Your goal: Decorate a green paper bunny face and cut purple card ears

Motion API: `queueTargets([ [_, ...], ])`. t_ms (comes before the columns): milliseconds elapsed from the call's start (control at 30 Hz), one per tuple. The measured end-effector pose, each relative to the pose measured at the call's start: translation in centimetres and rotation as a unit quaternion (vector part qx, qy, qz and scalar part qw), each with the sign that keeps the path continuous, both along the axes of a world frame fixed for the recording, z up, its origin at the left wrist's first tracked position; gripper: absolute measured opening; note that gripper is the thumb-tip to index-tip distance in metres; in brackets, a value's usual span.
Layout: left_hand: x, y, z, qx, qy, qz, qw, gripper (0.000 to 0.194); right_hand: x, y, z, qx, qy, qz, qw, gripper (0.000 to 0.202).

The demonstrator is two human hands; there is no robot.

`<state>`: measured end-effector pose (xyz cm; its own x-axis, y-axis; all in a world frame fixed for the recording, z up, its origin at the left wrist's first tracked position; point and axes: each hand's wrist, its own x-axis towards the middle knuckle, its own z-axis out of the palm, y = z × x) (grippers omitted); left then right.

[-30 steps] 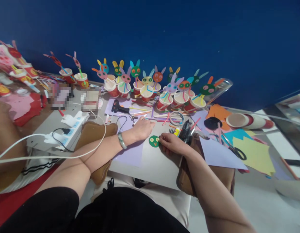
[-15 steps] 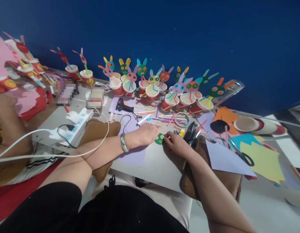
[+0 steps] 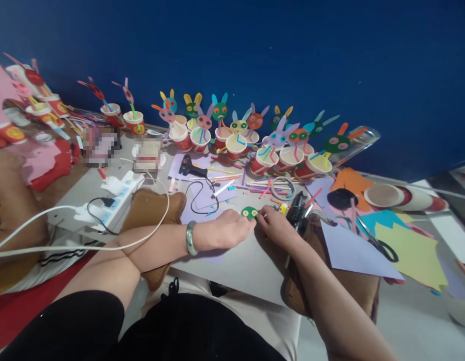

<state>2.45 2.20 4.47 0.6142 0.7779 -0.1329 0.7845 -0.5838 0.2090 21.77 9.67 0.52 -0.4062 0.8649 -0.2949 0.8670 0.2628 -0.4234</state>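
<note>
At the green disc [image 3: 249,212], right hand [image 3: 276,226] pinching edge, left hand [image 3: 229,230] curled, hold unclear

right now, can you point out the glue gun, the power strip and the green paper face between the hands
glue gun [image 3: 192,168]: head view, its black body
power strip [image 3: 120,199]: head view, its white side
green paper face [image 3: 249,209]: head view, its upper part above the eyes
</note>
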Motion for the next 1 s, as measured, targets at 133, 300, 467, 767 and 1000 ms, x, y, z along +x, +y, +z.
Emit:
queueTargets([
  [133, -0.1, -0.9, 0.7, -0.009, 0.037, -0.029, 0.999, 0.041, -0.3, 0.0, 0.2, 0.004, -0.02, -0.002, 1.0, 0.016],
  [300, -0.1, -1.3, 0.6, 0.011, 0.06, -0.038, 0.997, 0.047, -0.7, -0.5, 1.1, -0.018, -0.017, -0.014, 1.0, 0.016],
  [467, 0.1, -1.1, 1.0, -0.03, 0.069, -0.023, 0.997, 0.051, -0.8, -0.8, 1.4, -0.011, -0.004, -0.02, 1.0, 0.014],
  [767, 0.3, -1.3, 1.5, -0.058, 0.11, -0.031, 0.992, 0.057, -1.0, -0.9, 1.7, -0.013, -0.016, -0.015, 1.0, 0.015],
  [1000, 0.2, -1.4, 1.8, -0.072, 0.133, -0.042, 0.988, 0.064, -1.1, -0.8, 1.8, -0.013, -0.05, -0.014, 0.999, 0.018],
])
